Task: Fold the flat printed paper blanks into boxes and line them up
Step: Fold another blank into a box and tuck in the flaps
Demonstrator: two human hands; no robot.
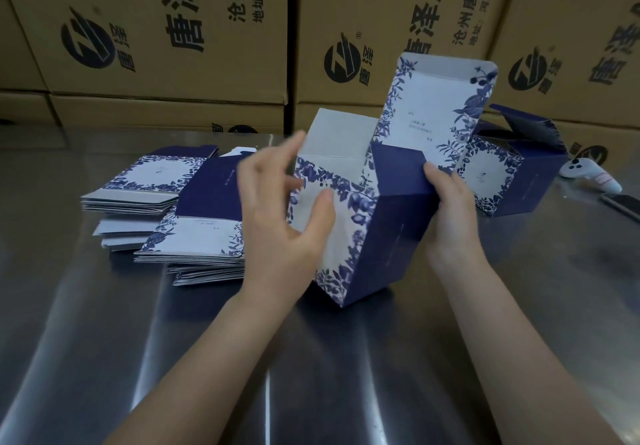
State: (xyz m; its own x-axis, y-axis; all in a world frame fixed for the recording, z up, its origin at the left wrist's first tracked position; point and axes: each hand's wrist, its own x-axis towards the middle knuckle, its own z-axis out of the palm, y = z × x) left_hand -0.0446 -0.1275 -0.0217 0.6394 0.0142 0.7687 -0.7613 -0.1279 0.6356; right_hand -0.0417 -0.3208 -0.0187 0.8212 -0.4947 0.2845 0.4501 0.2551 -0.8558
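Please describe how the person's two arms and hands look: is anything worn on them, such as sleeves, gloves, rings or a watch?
Both arms are bare from the bottom edge of the picture up to the wrists; no sleeves show. The left hand and the right hand wear no gloves. No ring, watch or bracelet is visible. The left hand's fingers are motion-blurred, so small details there cannot be told.

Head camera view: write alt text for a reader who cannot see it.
Two bare hands shape a half-folded blue floral box on a steel table, the right hand gripping its dark blue side, the left hand open at its front. Flat blanks lie stacked to the left, another box behind right, brown cartons beyond.
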